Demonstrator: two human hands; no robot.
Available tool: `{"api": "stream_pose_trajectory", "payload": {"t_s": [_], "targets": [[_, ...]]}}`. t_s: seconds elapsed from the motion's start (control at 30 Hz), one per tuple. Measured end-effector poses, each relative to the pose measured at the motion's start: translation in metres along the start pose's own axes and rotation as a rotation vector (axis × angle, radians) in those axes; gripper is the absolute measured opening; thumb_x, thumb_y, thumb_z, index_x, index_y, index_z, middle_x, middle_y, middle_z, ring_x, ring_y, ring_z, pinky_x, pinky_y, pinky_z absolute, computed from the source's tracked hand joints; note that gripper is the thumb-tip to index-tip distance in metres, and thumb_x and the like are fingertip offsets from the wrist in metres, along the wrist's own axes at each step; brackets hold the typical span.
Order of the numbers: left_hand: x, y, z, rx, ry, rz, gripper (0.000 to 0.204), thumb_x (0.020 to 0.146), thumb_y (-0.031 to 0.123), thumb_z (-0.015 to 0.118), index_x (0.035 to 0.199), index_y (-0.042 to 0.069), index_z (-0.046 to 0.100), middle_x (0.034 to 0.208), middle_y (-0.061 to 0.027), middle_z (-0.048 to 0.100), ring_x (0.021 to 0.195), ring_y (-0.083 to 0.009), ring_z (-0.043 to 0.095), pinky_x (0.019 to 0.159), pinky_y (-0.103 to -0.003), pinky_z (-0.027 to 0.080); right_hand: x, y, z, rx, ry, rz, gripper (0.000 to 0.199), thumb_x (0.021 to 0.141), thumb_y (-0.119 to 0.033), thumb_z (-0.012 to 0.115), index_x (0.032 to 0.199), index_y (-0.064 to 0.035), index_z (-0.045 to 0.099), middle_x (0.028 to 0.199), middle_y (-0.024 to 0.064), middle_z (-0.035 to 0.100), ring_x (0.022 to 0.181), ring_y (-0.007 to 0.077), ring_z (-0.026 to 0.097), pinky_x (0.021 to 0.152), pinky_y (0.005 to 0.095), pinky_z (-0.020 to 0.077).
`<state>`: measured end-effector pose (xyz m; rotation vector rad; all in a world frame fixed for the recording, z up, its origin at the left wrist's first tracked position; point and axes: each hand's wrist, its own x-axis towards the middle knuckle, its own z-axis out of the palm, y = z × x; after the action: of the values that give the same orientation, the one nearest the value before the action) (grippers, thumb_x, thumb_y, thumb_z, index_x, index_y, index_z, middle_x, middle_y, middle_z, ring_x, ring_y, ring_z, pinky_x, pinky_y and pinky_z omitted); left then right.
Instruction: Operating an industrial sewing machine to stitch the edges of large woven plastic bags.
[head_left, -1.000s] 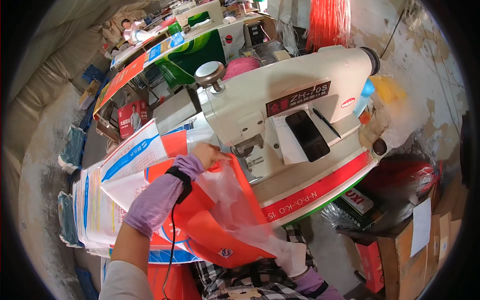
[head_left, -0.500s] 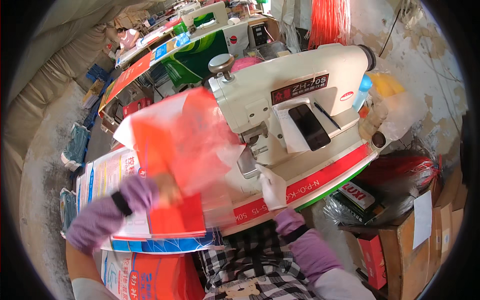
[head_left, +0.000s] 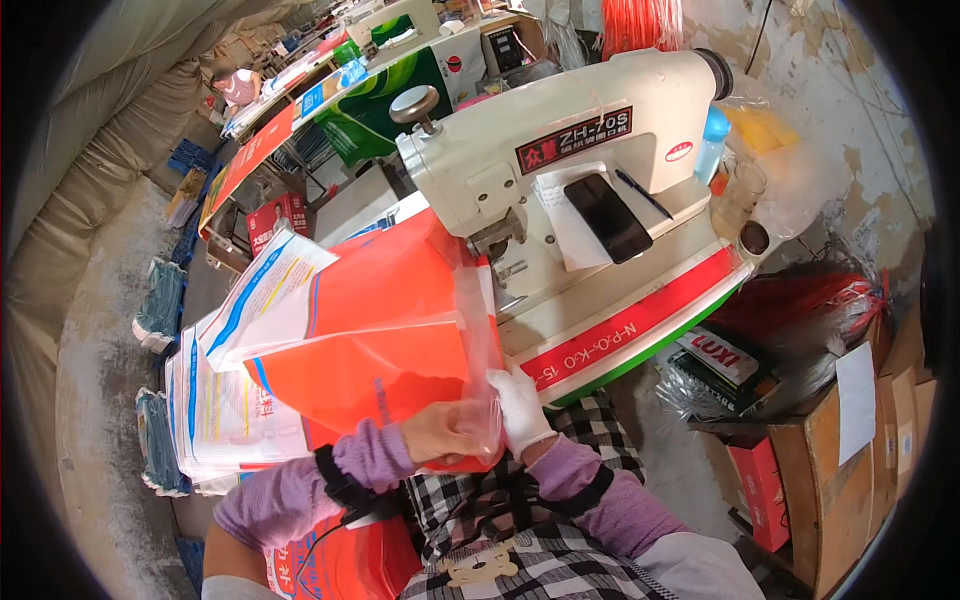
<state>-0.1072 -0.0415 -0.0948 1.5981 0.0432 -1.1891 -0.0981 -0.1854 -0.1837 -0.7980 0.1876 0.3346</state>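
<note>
In front of me lies an orange and white woven sack [head_left: 350, 375], with a clear plastic liner [head_left: 482, 375] sticking out at its right edge. My bare left hand [head_left: 440, 433] is closed on the near corner of the sack and liner, fingers bunched together. My right hand [head_left: 522, 410], in a white glove, pinches the liner's edge just beside it. Another part of the sacks reaches up to the head of a large white sewing machine [head_left: 470, 155], beside its needle area. Under the sack, more printed sacks [head_left: 235, 425] are stacked to the left.
A black phone [head_left: 608, 218], a paper pad [head_left: 570, 235] and a pen [head_left: 643, 194] rest on the machine bed. A blue bottle [head_left: 713, 145] and a jar [head_left: 738, 195] stand behind. Cardboard boxes [head_left: 840, 490] and red strands [head_left: 810, 340] are at the right. Another person [head_left: 238, 88] sits far left.
The raised, blurred sack and liner have come down flat toward me. My left hand moved right and nearer; my right hand left the machine bed and came to the liner's edge.
</note>
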Motion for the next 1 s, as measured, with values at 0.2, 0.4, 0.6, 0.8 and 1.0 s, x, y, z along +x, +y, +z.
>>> {"api": "stream_pose_trajectory", "payload": {"t_s": [0.2, 0.4, 0.6, 0.8, 1.0], "targets": [[0.041, 0.029, -0.003, 1.188, 0.399, 0.911, 0.012, 0.069, 0.011, 0.068, 0.081, 0.013, 0.064, 0.074, -0.0032, 0.062, 0.066, -0.0222, 0.060, 0.061, -0.039, 0.050, -0.025, 0.005, -0.025, -0.124, -0.063, 0.114, 0.033, 0.095, -0.013, 0.045, 0.125, -0.0017, 0.051, 0.105, 0.0104, 0.063, 0.098, 0.0181, 0.062, 0.084, 0.0352, 0.0532], [0.012, 0.031, 0.021, 1.402, 0.017, 0.139, 0.027, 0.080, 0.034, 0.061, 0.078, 0.007, 0.065, 0.082, -0.0104, 0.066, 0.082, -0.0302, 0.065, 0.074, -0.043, 0.050, -0.076, 0.028, -0.022, -0.253, -0.122, 0.086, 0.033, 0.090, -0.005, 0.047, 0.122, -0.0023, 0.056, 0.113, 0.0161, 0.063, 0.106, 0.0272, 0.062, 0.089, 0.0370, 0.0511], [-0.007, 0.001, 0.062, 1.554, -0.162, 0.134, 0.033, 0.087, 0.031, 0.055, 0.106, 0.004, 0.055, 0.082, -0.0135, 0.066, 0.078, -0.0291, 0.068, 0.070, -0.040, 0.053, -0.072, -0.011, -0.025, -0.759, -0.032, -0.117, 0.050, 0.087, -0.018, 0.055, 0.134, -0.0041, 0.047, 0.101, 0.0263, 0.064, 0.096, 0.0389, 0.065, 0.079, 0.0386, 0.0514], [0.004, 0.020, 0.052, 1.526, -0.181, 0.753, 0.019, 0.081, 0.018, 0.059, 0.093, 0.003, 0.057, 0.073, -0.0104, 0.065, 0.070, -0.0276, 0.068, 0.059, -0.039, 0.054, -0.067, -0.026, -0.013, -0.982, -0.023, -0.045, 0.064, 0.083, -0.006, 0.052, 0.144, -0.0113, 0.036, 0.083, 0.0226, 0.062, 0.076, 0.0320, 0.066, 0.068, 0.0374, 0.0492], [0.022, 0.091, -0.070, 1.260, -0.570, 0.794, 0.012, 0.080, 0.021, 0.062, 0.084, 0.010, 0.065, 0.080, -0.0079, 0.067, 0.080, -0.0246, 0.066, 0.072, -0.039, 0.052, -0.062, -0.016, -0.022, -1.333, 0.029, -0.278, 0.064, 0.079, -0.008, 0.056, 0.141, -0.0145, 0.043, 0.061, 0.0192, 0.059, 0.056, 0.0379, 0.060, 0.054, 0.0487, 0.0476]]}}
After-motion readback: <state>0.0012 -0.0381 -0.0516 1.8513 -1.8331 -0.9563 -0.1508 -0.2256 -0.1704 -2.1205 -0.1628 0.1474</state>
